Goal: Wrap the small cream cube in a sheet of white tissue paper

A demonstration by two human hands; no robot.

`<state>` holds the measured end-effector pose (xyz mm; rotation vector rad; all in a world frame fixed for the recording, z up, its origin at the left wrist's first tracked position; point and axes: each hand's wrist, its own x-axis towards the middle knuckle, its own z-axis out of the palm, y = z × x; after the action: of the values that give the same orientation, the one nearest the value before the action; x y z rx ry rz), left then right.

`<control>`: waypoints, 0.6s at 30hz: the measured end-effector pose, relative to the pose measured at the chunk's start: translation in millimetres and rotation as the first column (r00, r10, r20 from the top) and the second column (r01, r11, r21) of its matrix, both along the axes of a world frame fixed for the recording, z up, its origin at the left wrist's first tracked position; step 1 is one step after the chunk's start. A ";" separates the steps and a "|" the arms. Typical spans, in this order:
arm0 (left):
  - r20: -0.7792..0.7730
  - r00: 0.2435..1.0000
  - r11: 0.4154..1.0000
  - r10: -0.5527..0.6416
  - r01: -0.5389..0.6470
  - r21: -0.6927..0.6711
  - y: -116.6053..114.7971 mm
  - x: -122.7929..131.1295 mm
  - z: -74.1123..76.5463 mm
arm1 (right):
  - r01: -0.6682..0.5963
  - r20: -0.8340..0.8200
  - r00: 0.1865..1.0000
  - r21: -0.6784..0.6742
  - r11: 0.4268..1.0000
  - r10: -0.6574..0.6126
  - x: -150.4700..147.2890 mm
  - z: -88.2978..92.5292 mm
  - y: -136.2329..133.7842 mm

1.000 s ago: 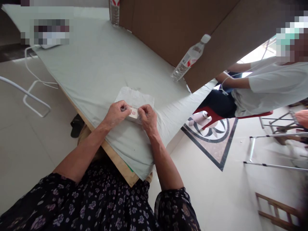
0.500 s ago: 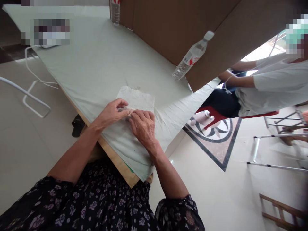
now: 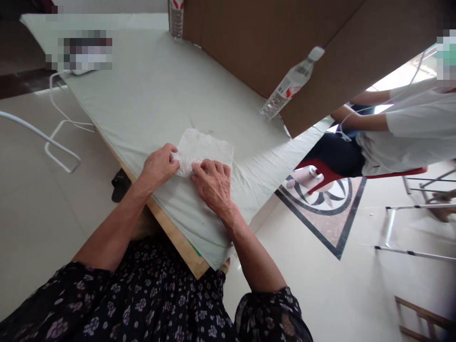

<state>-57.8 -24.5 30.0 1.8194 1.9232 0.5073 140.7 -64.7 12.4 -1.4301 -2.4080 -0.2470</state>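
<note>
A thin, crinkled whitish sheet (image 3: 204,146) lies on the cloth-covered table near its front corner; whether it is paper or plastic I cannot make out. My left hand (image 3: 159,166) grips the sheet's left edge, thumb and curled fingers closed on it. At the near right side, my right hand (image 3: 213,184) has its fingers bent and pressed together on the sheet's near edge, with the thumb beside the index finger. Between the two hands the near edge looks bunched and wrinkled.
A clear plastic bottle (image 3: 292,84) leans against a large brown cardboard panel (image 3: 249,47). Another bottle (image 3: 176,21) stands at its far end. A white device with a cable (image 3: 83,64) sits at the far left. To the right, a person in a white shirt (image 3: 409,123) sits on a red seat.
My left hand has drawn left, away from my right hand, baring more of the sheet between them. The right hand stays on its near edge. The whole view has shifted slightly.
</note>
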 end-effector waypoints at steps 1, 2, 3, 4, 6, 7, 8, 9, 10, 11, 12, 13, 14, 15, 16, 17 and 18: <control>-0.029 0.999 1.000 0.018 -0.018 0.004 -1.4 -0.8 1.2 | -0.005 0.000 1.000 0.004 1.000 0.005 0.4 -0.3 0.4; -0.050 0.998 0.999 0.033 -0.033 0.007 -2.7 -2.0 2.2 | -0.009 -0.003 1.000 0.007 1.000 0.009 0.9 -0.9 0.9; -0.060 0.997 0.999 0.043 -0.043 0.006 -3.6 -3.4 2.7 | -0.011 -0.008 1.000 0.010 1.000 0.011 1.3 -1.7 1.5; -0.061 0.997 0.999 0.052 -0.052 0.002 -4.1 -5.0 2.7 | -0.012 -0.014 1.000 0.011 1.000 0.012 1.6 -2.7 2.0; -0.042 0.997 0.998 0.069 -0.070 -0.011 -3.5 -8.6 0.3 | -0.013 -0.029 0.999 0.011 1.000 0.013 2.0 -4.5 3.0; -0.028 0.996 0.997 0.082 -0.083 -0.011 -2.3 -10.4 -2.0 | -0.014 -0.037 0.999 0.011 1.000 0.014 2.2 -5.1 3.5; -0.013 0.995 0.996 0.094 -0.094 -0.001 -0.6 -12.1 -5.0 | -0.017 -0.044 0.999 0.011 1.000 0.017 2.2 -5.6 3.9; 0.004 0.995 0.995 0.101 -0.102 0.018 1.7 -13.6 -8.4 | -0.019 -0.049 0.999 0.010 1.000 0.020 2.3 -5.8 4.2; 0.022 0.994 0.994 0.103 -0.103 0.044 4.2 -14.7 -12.0 | -0.021 -0.053 0.998 0.006 1.000 0.022 2.3 -5.8 4.5; 0.040 0.995 0.992 0.097 -0.099 0.075 7.1 -15.4 -15.4 | -0.022 -0.056 0.998 0.000 1.000 0.022 2.4 -5.7 4.8; 0.057 0.995 0.991 0.088 -0.093 0.101 10.0 -15.4 -18.2 | -0.024 -0.058 0.998 -0.005 1.000 0.023 2.4 -5.6 5.1; 0.070 0.994 0.990 0.079 -0.087 0.113 12.8 -14.8 -20.0 | -0.024 -0.059 0.998 -0.008 1.000 0.024 2.4 -5.4 5.4; 0.076 0.995 0.991 0.069 -0.077 0.108 15.3 -13.6 -20.8 | -0.025 -0.058 0.998 -0.007 1.000 0.024 2.4 -5.3 5.6; 0.075 0.995 0.994 0.061 -0.068 0.089 17.5 -11.8 -20.3 | -0.025 -0.056 0.998 -0.002 1.000 0.025 2.4 -5.2 5.7; 0.070 0.996 0.996 0.053 -0.057 0.062 19.1 -9.5 -18.9 | -0.025 -0.054 0.998 0.006 1.000 0.026 2.4 -5.1 5.7; 0.062 0.997 0.998 0.043 -0.045 0.034 20.1 -7.0 -16.6 | -0.025 -0.052 0.998 0.015 1.000 0.026 2.3 -4.9 5.7; 0.055 0.998 0.999 0.032 -0.033 0.013 20.5 -4.4 -13.8 | -0.025 -0.050 0.998 0.022 0.999 0.027 2.3 -4.7 5.6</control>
<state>-62.2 -3.9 16.2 1.7672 1.9201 0.5762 143.0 -59.1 7.7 -1.3785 -2.3753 -0.2269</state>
